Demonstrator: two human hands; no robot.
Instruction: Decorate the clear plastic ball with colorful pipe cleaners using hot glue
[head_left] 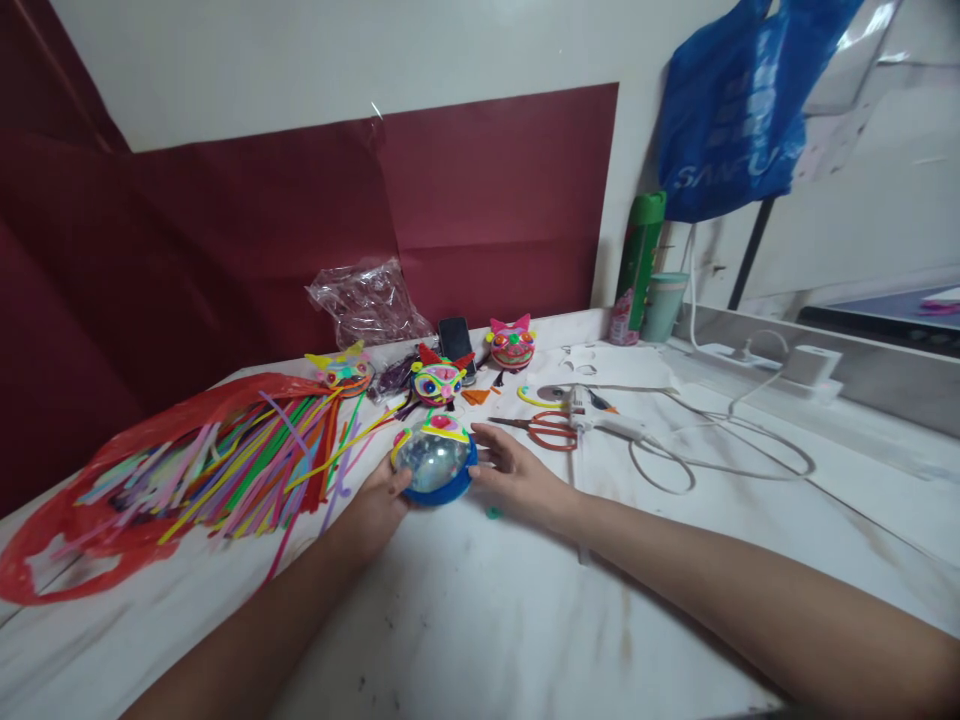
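A clear round dome (433, 462) with a blue rim along its lower edge and yellow, pink and green trim on top is held low over the white table (480, 620). My left hand (384, 497) grips its left side, the thumb against the dome. On its right side my right hand (517, 478) closes on the blue rim, with fingers and thumb at the edge. Just behind the dome sits a small decorated head (438, 385) with red ears. A pink decorated head (511, 345) stands farther back, and a yellow-eared one (343, 370) lies at the left.
Many coloured pipe cleaners (247, 460) spill from a red plastic bag (97, 480) at left. Orange-handled scissors (551, 430) and a white glue gun (600, 415) with its cable lie at right. A phone (454, 340), green can (641, 250) and cup (664, 305) stand behind.
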